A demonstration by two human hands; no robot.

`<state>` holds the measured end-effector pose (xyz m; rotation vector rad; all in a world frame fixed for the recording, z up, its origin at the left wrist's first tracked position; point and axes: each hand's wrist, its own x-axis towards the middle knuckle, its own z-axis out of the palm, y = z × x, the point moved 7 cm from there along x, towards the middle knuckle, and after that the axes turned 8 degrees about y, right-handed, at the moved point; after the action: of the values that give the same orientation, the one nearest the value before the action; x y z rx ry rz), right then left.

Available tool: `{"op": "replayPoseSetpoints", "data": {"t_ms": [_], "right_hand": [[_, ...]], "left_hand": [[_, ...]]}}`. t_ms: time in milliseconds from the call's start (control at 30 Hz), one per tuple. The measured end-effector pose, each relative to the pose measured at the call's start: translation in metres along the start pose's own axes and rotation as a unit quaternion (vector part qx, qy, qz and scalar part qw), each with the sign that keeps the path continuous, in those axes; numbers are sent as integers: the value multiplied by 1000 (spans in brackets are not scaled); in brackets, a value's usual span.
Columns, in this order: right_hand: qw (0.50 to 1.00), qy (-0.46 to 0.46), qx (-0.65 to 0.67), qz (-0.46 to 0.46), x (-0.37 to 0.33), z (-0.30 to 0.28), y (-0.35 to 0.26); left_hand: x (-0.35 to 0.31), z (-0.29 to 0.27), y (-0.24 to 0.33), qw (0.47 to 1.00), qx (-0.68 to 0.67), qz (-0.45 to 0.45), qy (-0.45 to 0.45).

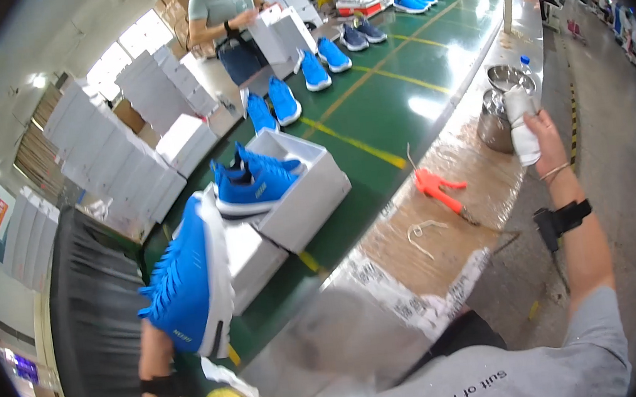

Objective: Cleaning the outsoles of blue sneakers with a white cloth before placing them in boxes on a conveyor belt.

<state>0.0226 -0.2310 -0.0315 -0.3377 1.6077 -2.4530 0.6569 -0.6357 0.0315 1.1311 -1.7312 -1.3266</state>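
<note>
A blue sneaker (186,270) with a white sole is held up on the left. My left hand (156,341) grips it from inside or behind the heel, the fingers hidden by the shoe. On the right, my right hand (549,141) is closed around a folded white cloth (523,126), held beside a metal pot (494,129) and a steel bowl (510,77). Just beyond the held shoe stands an open white shoebox (310,199), with a pair of blue sneakers (254,182) resting in its top.
A green conveyor belt (372,127) carries several shoes away from me. An orange air gun (441,189) and a loose white cord (424,235) lie on the film-covered side table. White boxes (108,155) are stacked at left. A co-worker (225,18) stands across the belt.
</note>
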Motion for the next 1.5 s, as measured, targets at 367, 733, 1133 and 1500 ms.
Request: {"op": "replayPoseSetpoints", "data": {"t_ms": [367,733,1133,1500], "right_hand": [[971,-148,30,187,-197,45,80],[807,-397,-328,-290,-221,146,135],[798,-435,-261,-325,-238,193,119],[824,-492,-189,-208,-303,86,65]], "left_hand": [[-170,277,-230,807,-449,-342,-177],[-190,296,-108,968,-55,-114,-219],[-182,299,-132,902,-283,-246,-214],[-166,318,-152,769,-521,-332,-161]]}}
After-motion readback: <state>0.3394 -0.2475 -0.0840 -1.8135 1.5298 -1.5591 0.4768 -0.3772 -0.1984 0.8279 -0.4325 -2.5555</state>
